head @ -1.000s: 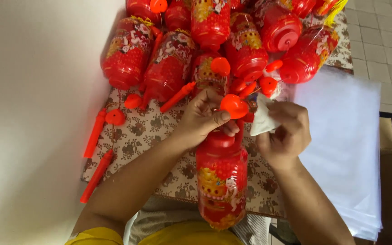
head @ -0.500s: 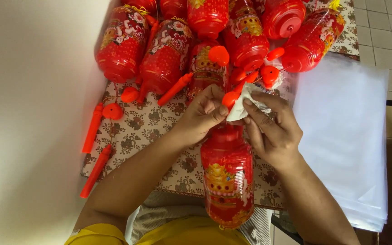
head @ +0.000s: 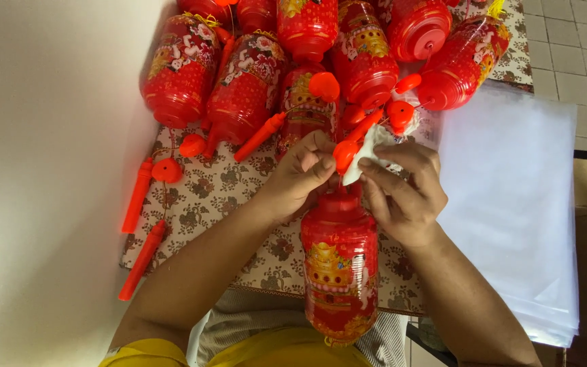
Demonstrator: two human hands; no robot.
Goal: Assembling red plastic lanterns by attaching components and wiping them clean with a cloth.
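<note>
1. A stack of clear plastic sheets lies on my right, beside the patterned table.
2. Many red lanterns crowd the table behind my hands.
3. One red lantern lies below my hands, near my body.
4. My left hand pinches the orange cap above it.
5. My right hand grips a white paper piece.

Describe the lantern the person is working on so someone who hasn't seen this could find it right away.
Start at the flowered tablecloth, where a heap of red lanterns lies along the far edge. Come toward the person: one red lantern with a gold picture sits alone at the near edge. It is the only one between the left hand and right hand.
</note>
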